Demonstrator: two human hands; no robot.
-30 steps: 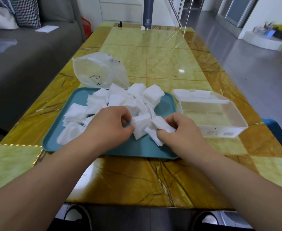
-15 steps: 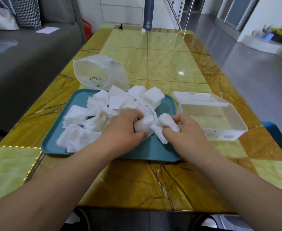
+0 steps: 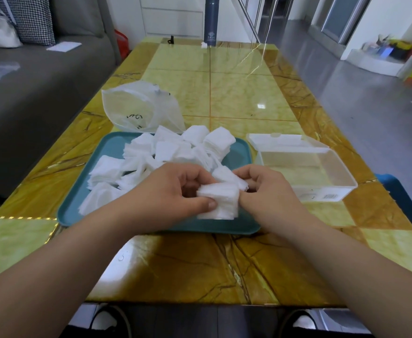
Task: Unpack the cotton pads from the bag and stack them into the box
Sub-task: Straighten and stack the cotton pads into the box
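Note:
A heap of white square cotton pads (image 3: 170, 152) lies on a teal tray (image 3: 112, 147). My left hand (image 3: 175, 191) pinches a small stack of pads (image 3: 220, 201) with thumb on top, just above the tray's front right part. My right hand (image 3: 265, 189) grips a second bunch of pads (image 3: 229, 178) right behind that stack, and the two bunches touch. The clear plastic box (image 3: 321, 172) stands open to the right of the tray, nothing inside it. A crumpled clear plastic bag (image 3: 139, 108) lies behind the tray.
The tray and box sit on a glossy yellow-brown marble table (image 3: 236, 89). A dark bottle (image 3: 211, 20) stands at the far edge. A grey sofa (image 3: 29, 89) runs along the left. A blue object (image 3: 404, 203) is at the table's right edge.
Both hands have lifted their pad bunches and brought them together; the left hand's stack now lies flat in front under its thumb.

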